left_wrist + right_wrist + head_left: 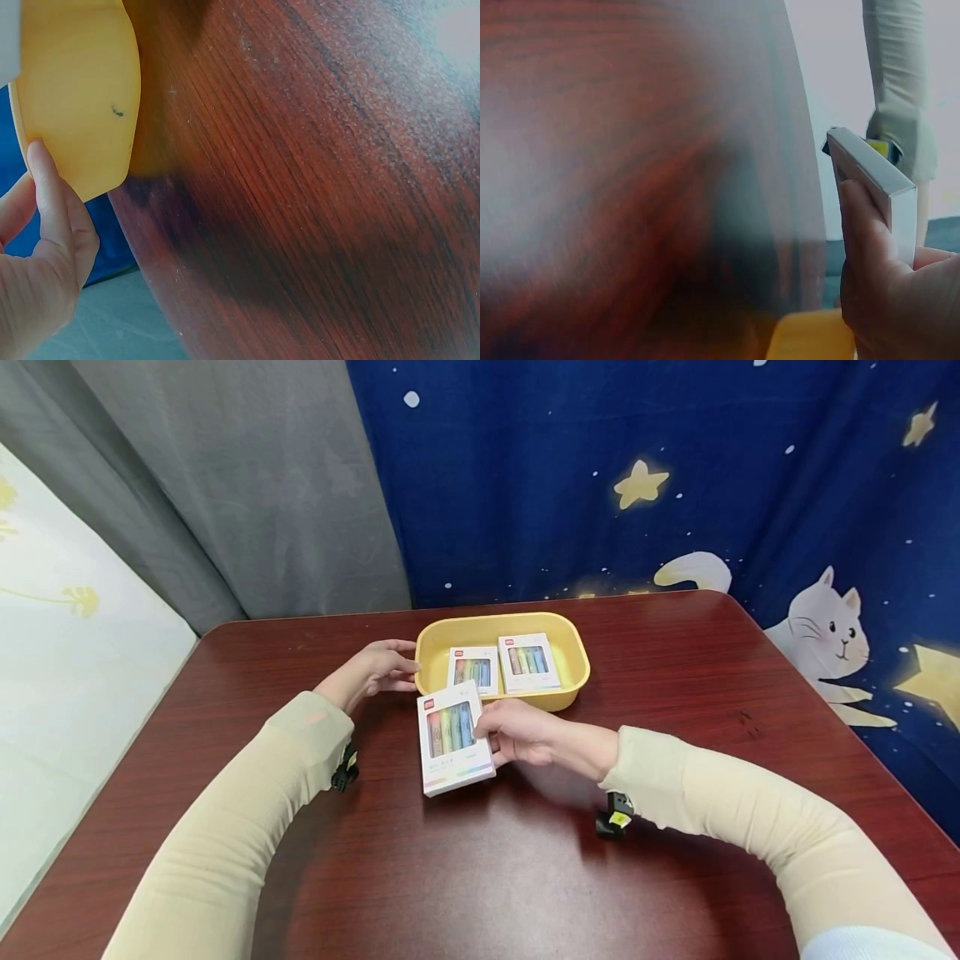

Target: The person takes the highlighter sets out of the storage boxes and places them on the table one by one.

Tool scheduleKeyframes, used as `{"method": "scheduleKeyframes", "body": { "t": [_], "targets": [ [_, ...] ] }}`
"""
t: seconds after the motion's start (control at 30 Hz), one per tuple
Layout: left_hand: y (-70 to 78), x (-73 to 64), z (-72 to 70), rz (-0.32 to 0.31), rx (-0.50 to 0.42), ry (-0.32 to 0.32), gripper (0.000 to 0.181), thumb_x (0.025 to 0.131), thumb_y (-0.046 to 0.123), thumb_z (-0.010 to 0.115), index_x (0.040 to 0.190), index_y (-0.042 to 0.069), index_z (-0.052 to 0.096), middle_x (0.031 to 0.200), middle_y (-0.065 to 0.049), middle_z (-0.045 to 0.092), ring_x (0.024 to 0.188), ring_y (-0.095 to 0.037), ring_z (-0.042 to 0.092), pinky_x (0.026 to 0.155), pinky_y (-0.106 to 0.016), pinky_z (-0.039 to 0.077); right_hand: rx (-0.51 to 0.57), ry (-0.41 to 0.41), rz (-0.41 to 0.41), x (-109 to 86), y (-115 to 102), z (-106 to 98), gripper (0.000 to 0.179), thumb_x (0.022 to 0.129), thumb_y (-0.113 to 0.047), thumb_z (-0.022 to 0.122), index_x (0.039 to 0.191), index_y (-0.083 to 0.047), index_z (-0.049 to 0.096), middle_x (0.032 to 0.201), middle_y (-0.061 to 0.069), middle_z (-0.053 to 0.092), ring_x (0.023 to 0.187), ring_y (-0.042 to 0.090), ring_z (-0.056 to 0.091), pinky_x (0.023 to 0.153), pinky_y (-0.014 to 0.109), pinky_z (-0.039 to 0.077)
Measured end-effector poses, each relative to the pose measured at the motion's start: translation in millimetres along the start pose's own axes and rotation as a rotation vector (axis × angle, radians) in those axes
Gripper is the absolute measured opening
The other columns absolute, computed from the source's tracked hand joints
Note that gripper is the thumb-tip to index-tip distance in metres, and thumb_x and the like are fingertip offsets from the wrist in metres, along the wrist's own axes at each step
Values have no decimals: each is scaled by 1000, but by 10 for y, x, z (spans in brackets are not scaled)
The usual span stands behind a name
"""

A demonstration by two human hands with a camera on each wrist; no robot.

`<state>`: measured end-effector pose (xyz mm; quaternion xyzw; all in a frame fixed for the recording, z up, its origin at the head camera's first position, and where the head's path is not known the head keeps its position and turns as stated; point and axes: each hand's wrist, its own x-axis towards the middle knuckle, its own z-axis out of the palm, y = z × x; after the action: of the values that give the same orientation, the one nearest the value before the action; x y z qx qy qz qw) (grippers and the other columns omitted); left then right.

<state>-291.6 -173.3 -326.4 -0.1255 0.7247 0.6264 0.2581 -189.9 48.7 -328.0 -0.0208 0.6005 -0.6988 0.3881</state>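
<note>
The step in hand looks like passing a white windowed box (442, 777) over the near rim of the yellow tray (557, 701); the right hand (521, 732) pinches its right side, while the left hand (378, 670) touches the tray's left end with extended fingers. The next move seems to call for rim clearance, though whether box and rim touch is hard to tell; space shows left of the two boxes inside (530, 662), more on the near tabletop (517, 877); its far edge runs close behind.

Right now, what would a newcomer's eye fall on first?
Probably the bright yellow basin near the table's far edge, with two white windowed boxes of coloured sticks inside. Nearer the person, the right-hand grip holds a third box. Behind, a printed white cat stands out on the navy curtain, at right.
</note>
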Motion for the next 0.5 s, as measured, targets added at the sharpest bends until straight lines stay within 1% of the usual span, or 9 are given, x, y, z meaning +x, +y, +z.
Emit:
{"method": "scheduleKeyframes", "body": {
  "t": [0.1,0.27,0.5],
  "targets": [
    [2,-1,-2,-5,5,8,61,89,-5,50,144,9,26,89,-8,50,60,-11,57,58,-23,56,4,-25,22,7,80,53,31,82,8,37,110,10,47,85,12,62,84,23,62,87,50,48],
    [8,0,-3,-12,4,11,61,90,-4,50,144,10,25,92,-9,50,60,-11,58,59,-23,57,17,-37,58,46,214,114,34,81,9,37,113,11,47,86,13,62,86,25,61,88,52,46],
    [7,13,-12,-27,0,18,60,89,-3,51,143,11,28,90,-9,53,59,-12,59,58,-24,57,37,-21,72,114,379,141,28,81,10,37,107,10,48,87,15,60,88,27,60,89,53,45]
  ]
}}
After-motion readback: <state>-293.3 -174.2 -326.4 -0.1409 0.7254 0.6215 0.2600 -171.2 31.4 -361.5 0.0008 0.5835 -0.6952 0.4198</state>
